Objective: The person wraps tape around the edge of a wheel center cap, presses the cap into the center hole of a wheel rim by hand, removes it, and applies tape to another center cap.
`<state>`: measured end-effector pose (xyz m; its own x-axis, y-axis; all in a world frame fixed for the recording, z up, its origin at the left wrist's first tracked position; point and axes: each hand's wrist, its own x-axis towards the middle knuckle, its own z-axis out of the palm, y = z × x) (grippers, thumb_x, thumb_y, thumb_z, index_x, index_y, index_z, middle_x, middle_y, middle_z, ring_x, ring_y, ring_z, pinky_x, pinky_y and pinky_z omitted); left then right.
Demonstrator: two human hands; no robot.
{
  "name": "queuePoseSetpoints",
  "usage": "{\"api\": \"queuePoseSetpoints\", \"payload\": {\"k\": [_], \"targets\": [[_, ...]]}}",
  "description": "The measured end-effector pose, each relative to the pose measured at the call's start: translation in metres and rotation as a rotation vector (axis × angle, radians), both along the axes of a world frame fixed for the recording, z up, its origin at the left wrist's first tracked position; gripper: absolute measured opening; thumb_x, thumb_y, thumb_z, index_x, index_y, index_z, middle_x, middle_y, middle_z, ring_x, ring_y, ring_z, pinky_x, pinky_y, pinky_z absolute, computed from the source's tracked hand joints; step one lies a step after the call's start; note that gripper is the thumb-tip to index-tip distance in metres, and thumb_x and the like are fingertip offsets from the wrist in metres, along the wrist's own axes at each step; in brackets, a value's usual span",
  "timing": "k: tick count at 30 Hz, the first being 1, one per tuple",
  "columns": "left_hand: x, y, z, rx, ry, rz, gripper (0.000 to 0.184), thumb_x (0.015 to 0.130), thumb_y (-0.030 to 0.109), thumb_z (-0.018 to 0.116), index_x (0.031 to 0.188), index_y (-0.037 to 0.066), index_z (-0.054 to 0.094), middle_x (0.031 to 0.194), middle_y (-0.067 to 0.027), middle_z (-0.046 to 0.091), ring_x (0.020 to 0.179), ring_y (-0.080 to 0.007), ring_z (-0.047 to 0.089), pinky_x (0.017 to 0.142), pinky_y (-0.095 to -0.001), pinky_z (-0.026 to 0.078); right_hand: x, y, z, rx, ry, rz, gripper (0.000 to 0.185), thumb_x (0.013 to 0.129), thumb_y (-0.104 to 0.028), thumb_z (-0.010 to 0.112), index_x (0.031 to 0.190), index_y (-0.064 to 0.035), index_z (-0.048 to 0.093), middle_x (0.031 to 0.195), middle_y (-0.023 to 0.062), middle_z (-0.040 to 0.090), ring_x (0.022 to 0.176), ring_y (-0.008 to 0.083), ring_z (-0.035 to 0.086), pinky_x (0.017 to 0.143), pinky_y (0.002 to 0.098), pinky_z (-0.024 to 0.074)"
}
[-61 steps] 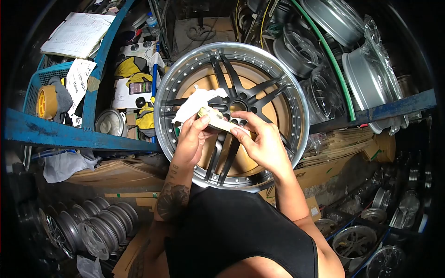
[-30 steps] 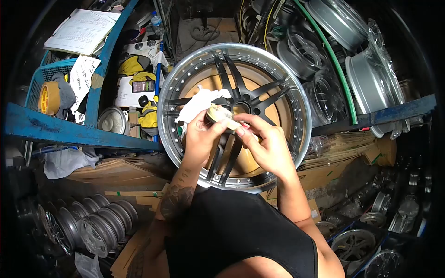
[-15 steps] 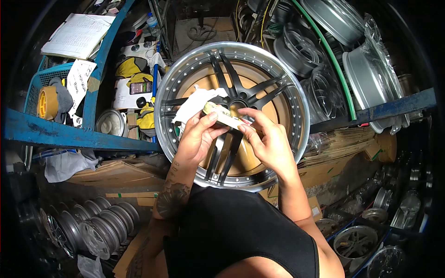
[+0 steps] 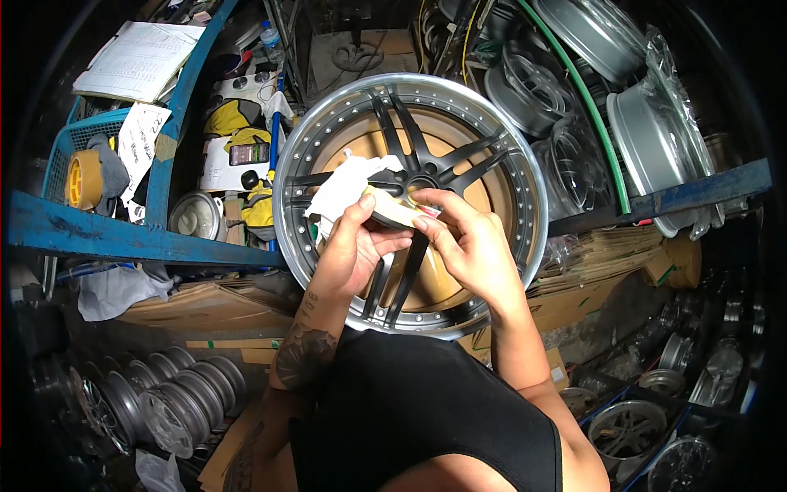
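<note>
A large wheel rim (image 4: 412,135) with black spokes and a polished outer lip lies face up in front of me. Above its hub, both hands share a small pale yellowish-white roll (image 4: 392,211) that looks like tape; its underside is dark. My left hand (image 4: 351,248) pinches its left end between thumb and fingers. At the right end, my right hand (image 4: 475,250) closes thumb and forefinger on its edge, near a small red-and-white bit. A crumpled white cloth (image 4: 348,182) rests on the spokes just beyond my left hand.
A blue metal frame (image 4: 123,238) borders the left, with a blue basket (image 4: 61,156) holding a brown tape roll (image 4: 84,179). A phone (image 4: 249,155) lies near yellow-black gloves (image 4: 234,119). Wrapped rims (image 4: 652,156) fill the right rack; more rims (image 4: 176,418) stand lower left.
The pale roll has tilted in my hands, so its side face no longer shows and its outer band and dark underside do. Both hands stay nearly in place.
</note>
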<state>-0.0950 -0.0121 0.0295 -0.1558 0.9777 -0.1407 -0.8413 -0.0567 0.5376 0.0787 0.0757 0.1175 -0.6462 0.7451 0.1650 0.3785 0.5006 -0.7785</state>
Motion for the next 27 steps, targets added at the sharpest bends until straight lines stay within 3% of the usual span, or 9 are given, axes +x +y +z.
{"api": "queuePoseSetpoints", "payload": {"k": [7, 20, 23, 27], "targets": [[0.002, 0.001, 0.007, -0.117, -0.104, -0.03, 0.047, 0.109, 0.042, 0.05, 0.132, 0.001, 0.055, 0.115, -0.0167, 0.069, 0.096, -0.0265, 0.075, 0.086, -0.0405, 0.064, -0.003, 0.001, 0.005, 0.002, -0.052, -0.03, 0.027, 0.097, -0.026, 0.071, 0.121, -0.0134, 0.073, 0.078, 0.0154, 0.074, 0.06, 0.0281, 0.071, 0.06, 0.0376, 0.0527], [0.003, 0.001, -0.002, -0.016, -0.092, -0.027, 0.045, 0.111, 0.039, 0.046, 0.131, 0.0, 0.055, 0.114, -0.0162, 0.069, 0.096, -0.0254, 0.073, 0.087, -0.0402, 0.063, -0.004, -0.003, 0.005, 0.044, -0.133, -0.001, 0.023, 0.097, -0.025, 0.071, 0.117, -0.0132, 0.075, 0.088, 0.0147, 0.077, 0.077, 0.0327, 0.076, 0.069, 0.0407, 0.0587], [-0.003, -0.001, -0.013, 0.138, -0.048, -0.076, 0.049, 0.111, 0.039, 0.044, 0.138, -0.001, 0.052, 0.126, -0.0201, 0.067, 0.108, -0.0295, 0.071, 0.092, -0.0442, 0.06, -0.005, -0.008, 0.001, 0.095, -0.016, 0.023, 0.02, 0.097, -0.023, 0.072, 0.113, -0.0123, 0.076, 0.088, 0.0144, 0.077, 0.076, 0.0327, 0.076, 0.068, 0.0399, 0.0587], [-0.002, -0.004, 0.006, 0.166, 0.106, 0.043, 0.048, 0.109, 0.031, 0.049, 0.142, -0.004, 0.05, 0.129, -0.0192, 0.064, 0.115, -0.0265, 0.067, 0.098, -0.0427, 0.056, -0.006, -0.018, 0.004, 0.126, 0.052, -0.036, 0.023, 0.095, -0.021, 0.074, 0.116, -0.0118, 0.075, 0.088, 0.0145, 0.077, 0.069, 0.0309, 0.074, 0.064, 0.0378, 0.0575]]}}
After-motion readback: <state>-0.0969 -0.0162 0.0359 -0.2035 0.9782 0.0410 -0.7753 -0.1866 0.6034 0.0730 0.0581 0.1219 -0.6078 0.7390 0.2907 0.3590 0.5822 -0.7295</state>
